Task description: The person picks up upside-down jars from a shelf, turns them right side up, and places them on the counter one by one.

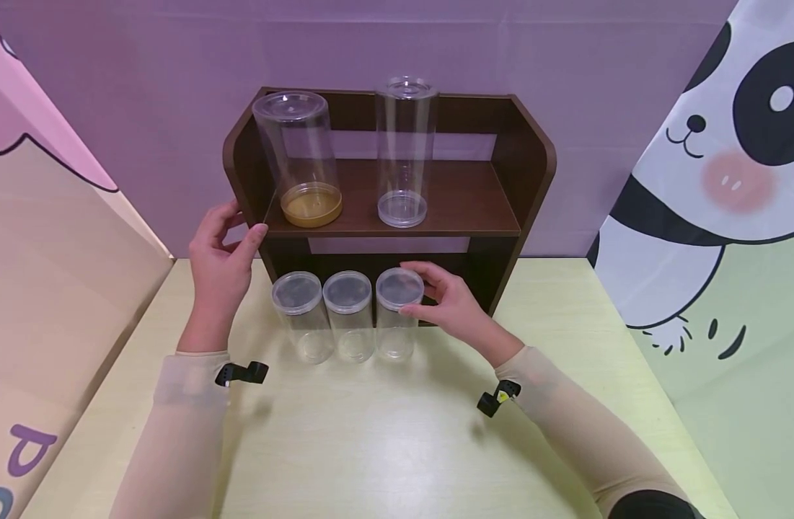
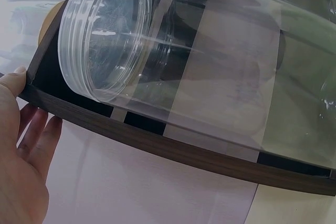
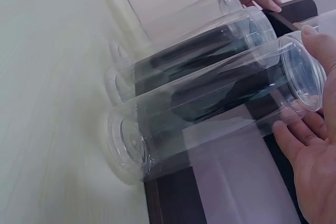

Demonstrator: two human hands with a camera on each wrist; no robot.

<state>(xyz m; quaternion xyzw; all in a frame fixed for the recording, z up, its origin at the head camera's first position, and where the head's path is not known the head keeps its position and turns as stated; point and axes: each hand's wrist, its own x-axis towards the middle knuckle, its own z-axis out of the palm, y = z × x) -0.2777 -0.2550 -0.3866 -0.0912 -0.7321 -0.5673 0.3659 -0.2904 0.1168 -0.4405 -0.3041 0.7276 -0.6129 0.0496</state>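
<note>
Three clear plastic jars with clear lids stand upright in a row on the table, in front of a dark brown two-tier shelf [image 1: 435, 189]. My right hand [image 1: 451, 303] holds the rightmost jar [image 1: 397, 335] by its lid, thumb in front and fingers behind. That jar's base rests on the table in the right wrist view. Beside it are the middle jar [image 1: 350, 335] and the left jar [image 1: 309, 335]. My left hand [image 1: 221, 259] grips the shelf's left side panel [image 2: 147, 132], thumb on its front edge and fingers on the outer face.
On the upper tier a wide clear jar [image 1: 299, 155] stands upside down on its gold lid [image 1: 312, 205]. To its right is a tall, narrower clear jar [image 1: 406, 151], also inverted. A purple backdrop [image 1: 604, 86] hangs behind the pale wooden table [image 1: 371, 447].
</note>
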